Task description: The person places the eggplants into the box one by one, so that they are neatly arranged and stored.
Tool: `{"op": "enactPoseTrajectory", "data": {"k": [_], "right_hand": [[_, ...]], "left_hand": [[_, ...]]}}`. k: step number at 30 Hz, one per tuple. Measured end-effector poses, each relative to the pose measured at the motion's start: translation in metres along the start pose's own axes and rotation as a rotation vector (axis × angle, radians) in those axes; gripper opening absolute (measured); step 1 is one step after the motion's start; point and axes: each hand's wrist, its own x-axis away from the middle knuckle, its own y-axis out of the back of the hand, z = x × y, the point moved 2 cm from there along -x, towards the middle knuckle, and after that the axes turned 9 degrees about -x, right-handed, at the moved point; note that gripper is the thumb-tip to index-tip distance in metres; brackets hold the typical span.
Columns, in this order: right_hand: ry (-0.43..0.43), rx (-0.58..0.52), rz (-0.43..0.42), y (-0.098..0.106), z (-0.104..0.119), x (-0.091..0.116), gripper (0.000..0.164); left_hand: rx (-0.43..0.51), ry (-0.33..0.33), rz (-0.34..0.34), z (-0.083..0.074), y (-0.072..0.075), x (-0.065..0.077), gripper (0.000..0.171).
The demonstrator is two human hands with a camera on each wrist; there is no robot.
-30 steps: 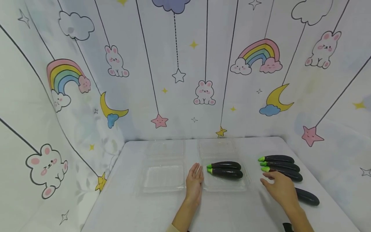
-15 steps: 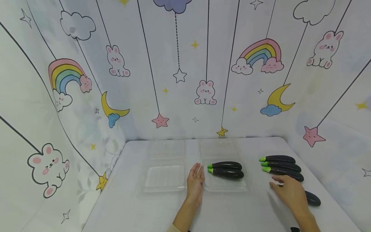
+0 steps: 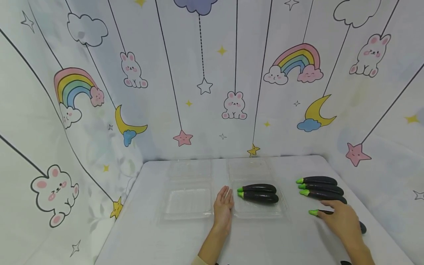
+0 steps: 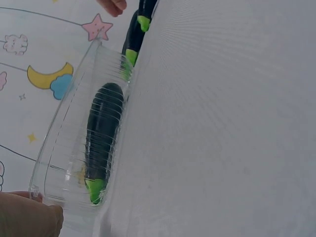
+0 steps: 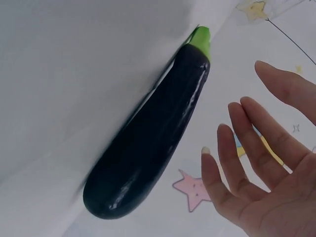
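My left hand [image 3: 223,208] rests with straight fingers against the left side of a clear plastic container [image 3: 258,212], whose lid lies open behind it. Two dark eggplants [image 3: 260,197] with green stems lie inside. In the left wrist view, the hand [image 4: 29,215] is at the container's corner. My right hand [image 3: 342,219] hovers over a single eggplant [image 3: 314,212] at the right, hiding most of its body. The right wrist view shows that eggplant [image 5: 148,133] whole, with the fingers [image 5: 256,143] spread and apart from it.
Three more eggplants [image 3: 318,180] lie side by side at the right, behind the right hand. A second clear container [image 3: 188,202] with its lid open stands left of the left hand. A patterned cloth [image 3: 205,121] rises behind the white table [image 3: 159,243].
My right hand has moved to the right along the nearest eggplant, uncovering its green stem. My left hand and the containers stay where they were.
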Motion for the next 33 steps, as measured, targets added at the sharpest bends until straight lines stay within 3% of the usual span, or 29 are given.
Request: {"op": "enactPoseTrajectory", "data": {"k": [11, 18, 25, 33], "right_hand": [[-0.095, 0.041, 0.158, 0.008, -0.025, -0.005, 0.066], [-0.150, 0.056, 0.248, 0.010, -0.033, -0.006, 0.064], [-0.092, 0.059, 0.210, 0.011, -0.035, -0.001, 0.055], [-0.139, 0.070, 0.198, 0.009, -0.038, -0.002, 0.046]], "left_hand": [[-0.001, 0.003, -0.019, 0.002, 0.001, 0.000, 0.070], [-0.012, 0.010, -0.013, 0.000, 0.000, 0.000, 0.069], [-0.004, 0.010, -0.010, 0.001, 0.001, -0.001, 0.069], [0.001, -0.003, -0.010, 0.002, 0.001, -0.001, 0.070]]}}
